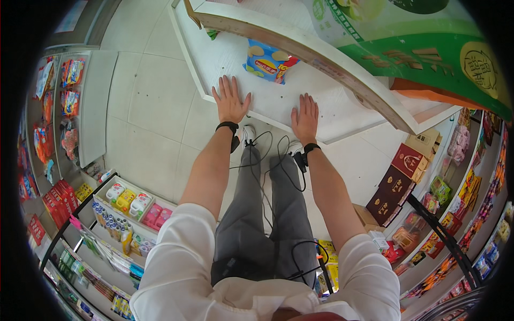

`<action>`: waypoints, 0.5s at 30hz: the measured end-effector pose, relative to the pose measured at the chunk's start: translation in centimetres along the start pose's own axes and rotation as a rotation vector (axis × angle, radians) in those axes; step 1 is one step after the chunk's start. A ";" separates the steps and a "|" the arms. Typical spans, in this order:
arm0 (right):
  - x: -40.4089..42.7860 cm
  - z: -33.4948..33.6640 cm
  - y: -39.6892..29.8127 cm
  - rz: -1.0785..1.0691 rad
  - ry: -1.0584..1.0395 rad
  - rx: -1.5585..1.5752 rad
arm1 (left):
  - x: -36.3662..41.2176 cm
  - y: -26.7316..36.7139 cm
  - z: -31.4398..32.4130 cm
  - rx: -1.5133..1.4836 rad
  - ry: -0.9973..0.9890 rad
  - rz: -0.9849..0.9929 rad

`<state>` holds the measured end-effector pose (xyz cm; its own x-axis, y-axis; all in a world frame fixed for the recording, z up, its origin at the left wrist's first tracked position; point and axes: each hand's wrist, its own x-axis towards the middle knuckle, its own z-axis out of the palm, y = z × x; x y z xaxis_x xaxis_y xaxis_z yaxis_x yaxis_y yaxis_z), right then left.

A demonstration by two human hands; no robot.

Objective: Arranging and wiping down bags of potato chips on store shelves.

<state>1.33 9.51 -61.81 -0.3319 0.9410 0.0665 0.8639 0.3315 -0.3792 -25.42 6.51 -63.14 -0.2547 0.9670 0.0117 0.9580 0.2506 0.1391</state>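
Note:
My left hand (231,100) lies palm down near the front edge of a white display shelf (261,102), fingers apart and holding nothing. To its right, my right hand (305,118) rests palm down over the same edge, also with nothing in it; its thumb stands off from the fingers. Beyond the hands, a blue Lay's chip bag (267,62) lies on the white board, touched by neither hand. The upper wooden-edged shelf (321,58) partly covers its far side. A bit of green packaging (212,34) shows under that same edge.
A large green package (409,52) stands on the upper level at right. Stacked cartons (389,196) and stocked shelves flank the right. Bottles and jugs fill a rack (136,218) at lower left; hanging packets (72,72) line the left. Black cables (263,192) hang by my legs.

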 end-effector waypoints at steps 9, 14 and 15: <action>-0.1 0.0 0.1 0.004 -0.029 -0.026 | -0.2 0.1 0.0 0.012 -0.010 -0.007; 0.0 0.1 0.0 0.008 -0.036 -0.046 | 0.1 0.1 0.0 0.039 -0.001 -0.006; -0.1 0.2 0.0 0.011 -0.043 -0.053 | 0.2 0.1 -0.1 0.038 -0.015 -0.012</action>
<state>1.28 9.43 -61.97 -0.3370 0.9412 0.0224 0.8863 0.3252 -0.3299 -25.34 6.71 -62.99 -0.2647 0.9643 -0.0042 0.9593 0.2638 0.1011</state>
